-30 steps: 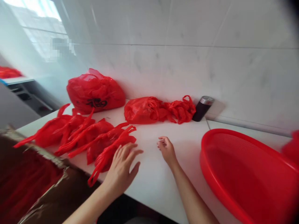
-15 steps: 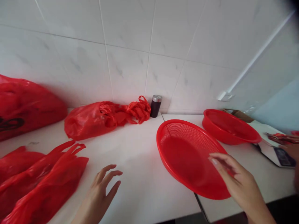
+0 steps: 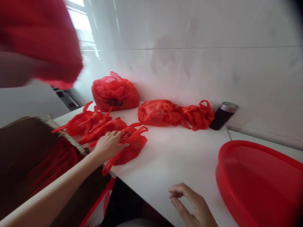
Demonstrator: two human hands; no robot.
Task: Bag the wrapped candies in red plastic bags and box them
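My left hand (image 3: 110,143) lies on the nearest of several red plastic bags (image 3: 134,148) on the white table. Its fingers bend into the bag, with the red plastic between thumb and fingertips; the fingertips are partly hidden. Over the front part of the table, my right hand (image 3: 191,203) holds nothing, its fingers loosely curled and the thumb apart from them. To its right stands a red perforated basket (image 3: 224,176), cut off by the frame's edge.
Along the wall are a tied red bag (image 3: 115,94), a lying red bag (image 3: 153,113) and a dark flask (image 3: 221,118). An open box (image 3: 21,135) with red contents sits at the left. A blurred red shape (image 3: 47,34) fills the upper left.
The view has swung left. My left hand has gone from above bare table onto the nearest red bag. My right hand has moved away from over the basket to its left.
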